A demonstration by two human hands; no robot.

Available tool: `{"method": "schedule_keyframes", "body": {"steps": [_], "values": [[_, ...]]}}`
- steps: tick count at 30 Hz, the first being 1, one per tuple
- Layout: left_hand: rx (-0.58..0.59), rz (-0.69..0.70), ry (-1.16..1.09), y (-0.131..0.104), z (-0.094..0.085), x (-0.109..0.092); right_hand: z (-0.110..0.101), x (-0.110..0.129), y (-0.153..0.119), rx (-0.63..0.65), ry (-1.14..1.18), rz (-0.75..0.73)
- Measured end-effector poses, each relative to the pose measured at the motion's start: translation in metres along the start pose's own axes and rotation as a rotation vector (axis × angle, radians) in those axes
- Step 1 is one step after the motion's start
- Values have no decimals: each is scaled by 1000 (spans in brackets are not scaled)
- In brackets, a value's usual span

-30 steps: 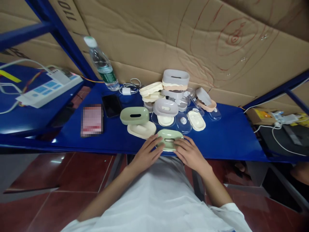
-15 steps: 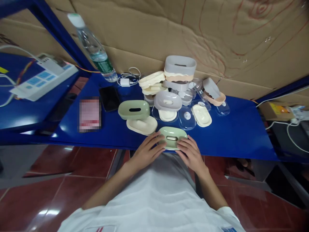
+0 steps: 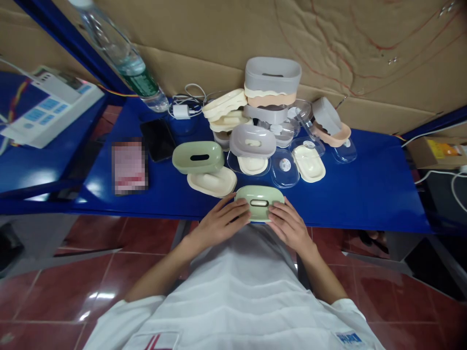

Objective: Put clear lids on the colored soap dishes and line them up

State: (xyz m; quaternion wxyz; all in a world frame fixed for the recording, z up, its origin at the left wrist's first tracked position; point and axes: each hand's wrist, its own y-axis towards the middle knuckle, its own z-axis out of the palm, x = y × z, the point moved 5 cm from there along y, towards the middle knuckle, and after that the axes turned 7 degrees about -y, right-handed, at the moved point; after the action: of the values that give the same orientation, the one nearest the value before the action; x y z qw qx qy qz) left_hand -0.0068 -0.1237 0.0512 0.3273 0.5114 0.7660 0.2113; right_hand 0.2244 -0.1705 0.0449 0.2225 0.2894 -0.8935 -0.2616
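A glossy light green soap dish (image 3: pixel 259 189) with a slot in its bottom is at the table's front edge. My left hand (image 3: pixel 222 218) grips its left end, fingers curled over the rim. On the opposite end my right hand (image 3: pixel 290 221) holds it the same way. Just beyond lie a second green soap dish (image 3: pixel 180 156) and an oval cream tray (image 3: pixel 209 183), the dish overlapping the tray. A lilac-grey dish (image 3: pixel 237 141) rests partly over a smaller cream piece (image 3: pixel 253 167). To the right are a clear plastic lid (image 3: pixel 279 177) and another cream tray (image 3: pixel 310 165).
Grey, cream and peach dish parts (image 3: pixel 273 80) are stacked at the back against a cardboard sheet (image 3: pixel 204 43). A water bottle (image 3: pixel 140 80), a white charger (image 3: pixel 181 112), a black phone (image 3: pixel 157 140) and a blurred pink packet (image 3: pixel 129 167) stand or lie at the left of the blue table (image 3: pixel 368 194).
The camera view has shifted a little, so the table's things appear higher and somewhat larger. Both hands keep hold of the green soap dish, which has hardly moved against the table edge.
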Motion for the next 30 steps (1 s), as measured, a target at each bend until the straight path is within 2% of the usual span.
{"method": "schedule_keyframes", "body": {"steps": [7, 14, 17, 21, 23, 27, 30], "values": [[9, 0, 11, -4, 0, 2, 3, 0, 1, 83, -20, -39], [73, -52, -15, -3, 2, 6, -2, -6, 3, 124, 49, 18], [84, -63, -25, -1, 1, 6, -9, -24, 9, 136, -46, 112], [70, -49, 7, 1, 1, 3, -12, -50, 13, 215, -249, 294], [49, -35, 39, 1, 1, 1, -13, -55, 11, 181, -290, 335], [-29, -47, 35, -3, -1, 1, -20, -53, -2, 22, -364, 423], [-71, -66, 4, -4, -3, 3, -22, -51, -12, -4, -392, 499]]}}
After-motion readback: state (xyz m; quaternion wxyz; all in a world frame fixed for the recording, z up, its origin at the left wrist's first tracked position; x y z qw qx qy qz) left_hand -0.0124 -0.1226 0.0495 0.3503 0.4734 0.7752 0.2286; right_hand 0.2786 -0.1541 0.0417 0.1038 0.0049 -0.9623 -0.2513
